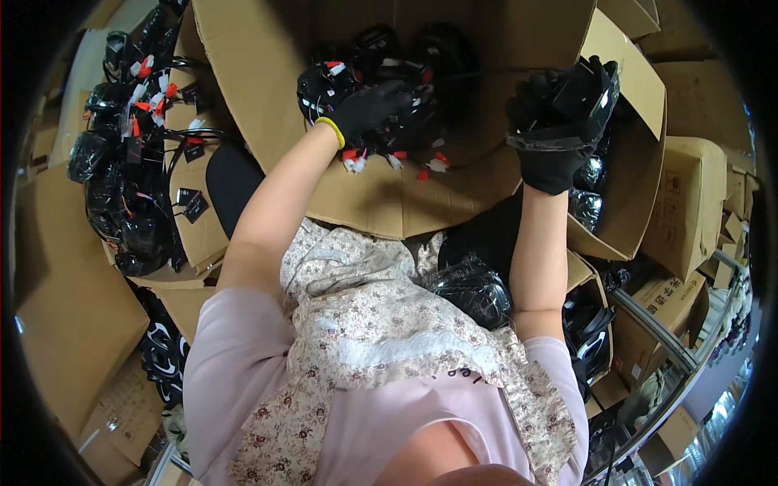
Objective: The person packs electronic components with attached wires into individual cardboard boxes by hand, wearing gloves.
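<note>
My left hand [369, 111], in a black glove with a yellow cuff, reaches into a large cardboard box [397, 198]. It touches dark cable bundles [320, 91] with red and white connectors; its fingertips blend into them. Over the box's right edge, my right hand [555, 158], also in a black glove, is closed on a glossy black plastic-wrapped bundle [579, 101]. The exact kind of item inside the wrap cannot be made out. Below that hand, more shiny wrapped bundles [585, 209] sit in a neighbouring cardboard box.
At the left, several black wrapped bundles with connectors [134, 178] are heaped in another carton. One black wrapped bundle [470, 290] rests by my lap, on a flowered apron [397, 316]. Cartons [689, 206] and a metal rail [656, 324] stand to the right.
</note>
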`<state>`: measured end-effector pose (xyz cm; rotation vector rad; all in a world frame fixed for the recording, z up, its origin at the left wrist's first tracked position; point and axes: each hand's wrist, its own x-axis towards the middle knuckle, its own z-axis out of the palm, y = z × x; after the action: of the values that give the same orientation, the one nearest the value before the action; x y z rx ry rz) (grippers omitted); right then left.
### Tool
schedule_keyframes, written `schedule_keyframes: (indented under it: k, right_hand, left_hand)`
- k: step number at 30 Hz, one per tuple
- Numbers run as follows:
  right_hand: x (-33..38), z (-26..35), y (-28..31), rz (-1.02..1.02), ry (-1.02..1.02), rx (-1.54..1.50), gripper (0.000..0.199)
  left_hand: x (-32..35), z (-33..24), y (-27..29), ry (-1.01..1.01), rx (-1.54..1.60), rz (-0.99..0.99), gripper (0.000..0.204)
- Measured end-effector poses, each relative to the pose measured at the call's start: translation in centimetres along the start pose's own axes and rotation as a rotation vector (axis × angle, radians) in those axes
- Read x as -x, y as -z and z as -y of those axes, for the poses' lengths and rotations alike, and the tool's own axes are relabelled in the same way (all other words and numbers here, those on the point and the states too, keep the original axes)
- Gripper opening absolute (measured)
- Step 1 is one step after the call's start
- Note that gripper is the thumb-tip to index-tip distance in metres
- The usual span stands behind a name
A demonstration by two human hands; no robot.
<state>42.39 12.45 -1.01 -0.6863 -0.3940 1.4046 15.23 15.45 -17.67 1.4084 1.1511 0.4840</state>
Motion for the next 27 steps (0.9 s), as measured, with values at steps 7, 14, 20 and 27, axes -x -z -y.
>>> schedule_keyframes:
  k: [7,14,20,27]
  right_hand:
    - [-1.8,1.6,2.7,0.501,-0.184,-0.295,0.041]
    - [-0.3,1.7,1.8,0.576,-0.302,-0.406,0.026]
    - [-1.1,0.5,2.0,0.616,-0.360,-0.679,0.059]
    - [-2.6,0.1,5.7,0.191,0.169,0.240,0.043]
  left_hand:
    - [2.8,-1.0,-1.2,0.047,-0.796,0.008,0.053]
    - [-2.1,-6.2,-7.8,-0.806,-0.622,-0.478,0.049]
    - [-5.1,-6.7,-0.9,-0.626,-0.908,-0.562,0.024]
    - [-1.9,-10.1,1.3,-0.746,-0.616,-0.743,0.019]
